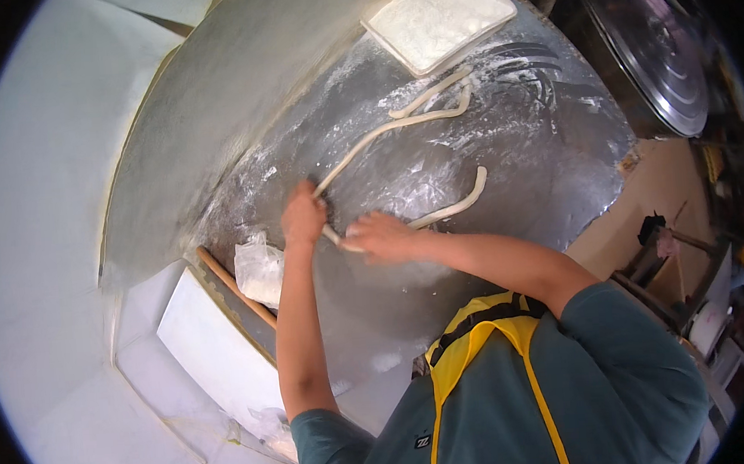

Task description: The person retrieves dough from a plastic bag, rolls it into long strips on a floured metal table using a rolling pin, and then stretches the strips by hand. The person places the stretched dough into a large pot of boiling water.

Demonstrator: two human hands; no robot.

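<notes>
A long thin rope of dough point(365, 140) lies in a bend on the floured metal worktop point(525, 202). My left hand point(303, 215) is closed around the rope at the left of the worktop. Just right of it, my right hand point(379, 236) rests over the same strand, its fingers partly hidden by blur; whether it grips the dough I cannot tell. From under my right hand an end of dough point(454, 208) runs right and curls upward. At the far side the rope folds back on itself near a shallow tray of flour point(441, 20).
A wooden rolling pin point(237, 287) and a plastic bag of white powder point(260, 272) lie beside my left forearm. A large metal pot with a lid point(650, 51) stands beyond the worktop's right edge. A wall rises along the left.
</notes>
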